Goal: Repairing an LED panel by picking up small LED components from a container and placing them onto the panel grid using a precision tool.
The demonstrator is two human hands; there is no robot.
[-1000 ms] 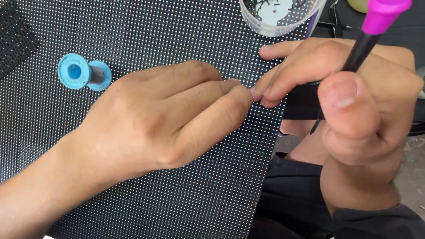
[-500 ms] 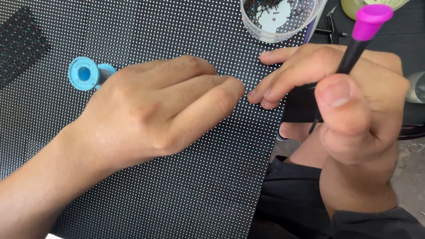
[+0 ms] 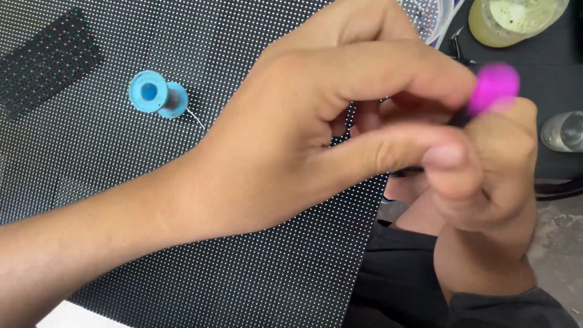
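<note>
Matt dotted panel (image 3: 182,255); glossy plastic spool (image 3: 150,93)

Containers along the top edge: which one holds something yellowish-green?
The round tub in the top right corner, with pale green paste inside. The clear dish beside it shows dotted contents; the clear jar lower right looks colourless.

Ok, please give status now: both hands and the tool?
Left hand raised over dotted panel. Right hand grips pink-capped tool, blurred. Blue spool lies apart.

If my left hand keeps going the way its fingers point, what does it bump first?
Most likely the magenta cap of the tool in your right hand. The left hand fingers point right at it, though depth is unclear.
</note>
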